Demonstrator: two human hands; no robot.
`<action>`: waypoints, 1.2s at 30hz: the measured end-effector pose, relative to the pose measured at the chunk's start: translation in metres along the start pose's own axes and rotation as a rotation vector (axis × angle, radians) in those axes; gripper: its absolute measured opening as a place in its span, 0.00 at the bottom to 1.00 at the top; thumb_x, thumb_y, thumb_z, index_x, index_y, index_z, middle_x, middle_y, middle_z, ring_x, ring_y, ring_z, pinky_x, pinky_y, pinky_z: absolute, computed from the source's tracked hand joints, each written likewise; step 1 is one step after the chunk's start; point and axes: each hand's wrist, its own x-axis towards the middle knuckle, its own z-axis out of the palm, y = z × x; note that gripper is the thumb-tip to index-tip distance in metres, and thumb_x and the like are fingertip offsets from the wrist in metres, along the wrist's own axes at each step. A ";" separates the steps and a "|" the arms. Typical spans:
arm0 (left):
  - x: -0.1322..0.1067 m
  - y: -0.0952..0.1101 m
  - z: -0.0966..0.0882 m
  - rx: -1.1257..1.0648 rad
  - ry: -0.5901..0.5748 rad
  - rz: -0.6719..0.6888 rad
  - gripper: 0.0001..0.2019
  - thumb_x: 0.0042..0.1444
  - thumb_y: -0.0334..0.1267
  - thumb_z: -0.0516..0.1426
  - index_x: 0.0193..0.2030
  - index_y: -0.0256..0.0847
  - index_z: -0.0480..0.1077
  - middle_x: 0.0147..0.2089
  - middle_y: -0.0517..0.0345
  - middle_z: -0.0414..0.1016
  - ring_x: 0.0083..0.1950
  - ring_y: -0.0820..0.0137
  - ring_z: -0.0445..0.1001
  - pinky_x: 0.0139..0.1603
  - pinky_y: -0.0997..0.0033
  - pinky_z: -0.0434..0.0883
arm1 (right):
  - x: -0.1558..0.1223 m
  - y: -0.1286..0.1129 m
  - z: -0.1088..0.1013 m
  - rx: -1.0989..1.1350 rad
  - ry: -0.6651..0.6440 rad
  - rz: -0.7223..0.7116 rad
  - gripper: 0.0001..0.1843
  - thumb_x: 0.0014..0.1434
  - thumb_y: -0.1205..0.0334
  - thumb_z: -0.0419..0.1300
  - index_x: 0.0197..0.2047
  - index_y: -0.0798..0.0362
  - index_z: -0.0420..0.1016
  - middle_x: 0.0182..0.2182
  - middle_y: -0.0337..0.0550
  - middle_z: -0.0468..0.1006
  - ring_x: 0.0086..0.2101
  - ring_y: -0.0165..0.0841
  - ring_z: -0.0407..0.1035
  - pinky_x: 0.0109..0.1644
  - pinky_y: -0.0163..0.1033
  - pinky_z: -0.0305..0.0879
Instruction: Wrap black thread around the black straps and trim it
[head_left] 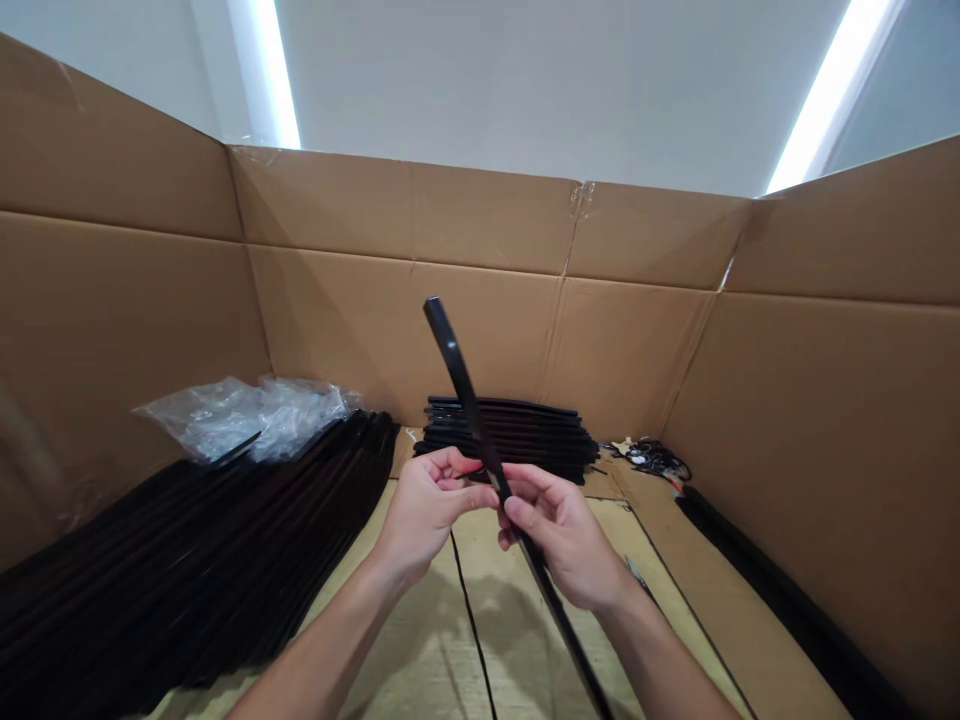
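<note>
Head view:
- Left hand [427, 510] and right hand [559, 535] both closed, thumbs and fingers pinching one curved black strip [466, 405] at lower centre, its end rising toward the frame's middle.
- Large pile of black strips [187, 560] at lower left, with clear plastic wrap [247, 418] on its far end.
- Stack of black strips [502, 435] at centre, against the cardboard wall [405, 300].
- Tangled black cables [652, 458] right of that stack; another long black strip [780, 590] along the right wall.

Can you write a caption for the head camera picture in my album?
The left hand and right hand pinch a curved black strip near piles of black strips.
</note>
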 end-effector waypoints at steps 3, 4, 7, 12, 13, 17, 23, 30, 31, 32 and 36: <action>-0.001 0.001 0.000 -0.018 -0.022 0.009 0.20 0.23 0.33 0.73 0.21 0.35 0.66 0.21 0.62 0.73 0.22 0.77 0.67 0.24 0.77 0.63 | -0.001 -0.002 0.004 -0.034 -0.048 -0.012 0.15 0.52 0.57 0.69 0.41 0.54 0.76 0.31 0.39 0.74 0.28 0.26 0.66 0.29 0.32 0.73; -0.002 0.001 -0.001 -0.019 -0.033 0.011 0.21 0.23 0.34 0.74 0.20 0.35 0.66 0.21 0.62 0.73 0.21 0.78 0.66 0.24 0.78 0.61 | -0.002 -0.003 0.005 -0.044 -0.054 -0.006 0.14 0.52 0.57 0.69 0.40 0.55 0.76 0.31 0.39 0.73 0.27 0.25 0.65 0.27 0.32 0.74; -0.003 -0.002 -0.002 0.002 -0.061 0.003 0.21 0.28 0.39 0.73 0.21 0.36 0.65 0.18 0.65 0.67 0.19 0.81 0.59 0.20 0.79 0.53 | -0.004 -0.008 0.008 -0.058 -0.036 0.044 0.16 0.50 0.55 0.70 0.35 0.55 0.70 0.29 0.36 0.72 0.24 0.25 0.66 0.21 0.32 0.73; -0.003 -0.010 -0.003 0.023 -0.093 -0.029 0.22 0.35 0.46 0.71 0.22 0.38 0.63 0.15 0.69 0.58 0.17 0.83 0.50 0.20 0.77 0.43 | -0.007 -0.013 0.011 -0.080 0.034 0.053 0.23 0.51 0.53 0.69 0.31 0.51 0.56 0.24 0.37 0.77 0.17 0.24 0.66 0.16 0.25 0.58; -0.003 -0.011 -0.003 0.030 -0.090 -0.024 0.22 0.36 0.46 0.71 0.22 0.38 0.62 0.15 0.70 0.56 0.17 0.83 0.48 0.20 0.76 0.42 | -0.007 -0.013 0.012 -0.088 0.052 0.040 0.23 0.52 0.52 0.68 0.31 0.51 0.55 0.23 0.38 0.78 0.16 0.22 0.64 0.16 0.24 0.55; -0.002 -0.016 -0.001 0.060 -0.073 0.025 0.22 0.36 0.48 0.70 0.22 0.37 0.63 0.15 0.72 0.51 0.18 0.84 0.43 0.19 0.76 0.39 | -0.006 -0.010 0.012 -0.060 0.119 0.036 0.23 0.57 0.44 0.61 0.29 0.51 0.55 0.18 0.34 0.74 0.13 0.20 0.58 0.15 0.24 0.51; -0.005 -0.024 0.004 0.049 -0.061 0.072 0.20 0.39 0.47 0.69 0.23 0.37 0.64 0.16 0.71 0.51 0.18 0.84 0.43 0.19 0.77 0.40 | -0.006 -0.007 0.012 -0.094 0.253 0.113 0.26 0.55 0.38 0.59 0.27 0.52 0.59 0.13 0.31 0.67 0.11 0.20 0.54 0.12 0.24 0.47; -0.011 -0.025 0.008 0.018 -0.051 0.052 0.20 0.39 0.47 0.69 0.22 0.37 0.64 0.15 0.73 0.50 0.17 0.84 0.43 0.19 0.77 0.40 | -0.005 -0.009 0.012 -0.132 0.280 0.126 0.27 0.56 0.37 0.57 0.26 0.53 0.60 0.12 0.31 0.66 0.10 0.20 0.53 0.11 0.24 0.45; -0.011 -0.025 0.008 0.004 -0.048 0.045 0.21 0.39 0.47 0.69 0.21 0.37 0.64 0.15 0.73 0.49 0.17 0.84 0.43 0.19 0.77 0.40 | -0.005 -0.009 0.011 -0.120 0.266 0.117 0.26 0.56 0.37 0.57 0.26 0.53 0.60 0.12 0.32 0.66 0.10 0.20 0.53 0.12 0.25 0.45; -0.011 -0.024 0.009 -0.013 -0.038 0.038 0.21 0.38 0.47 0.70 0.21 0.37 0.64 0.15 0.73 0.48 0.17 0.84 0.42 0.19 0.77 0.40 | -0.004 -0.010 0.011 -0.100 0.246 0.104 0.25 0.57 0.38 0.57 0.27 0.53 0.61 0.13 0.32 0.67 0.11 0.21 0.55 0.12 0.25 0.47; -0.007 -0.020 0.010 -0.072 0.038 0.027 0.23 0.37 0.48 0.70 0.19 0.38 0.61 0.14 0.74 0.48 0.17 0.84 0.42 0.19 0.78 0.41 | -0.002 -0.011 0.005 0.011 0.129 0.035 0.21 0.58 0.46 0.61 0.28 0.52 0.60 0.20 0.38 0.75 0.16 0.23 0.62 0.19 0.27 0.55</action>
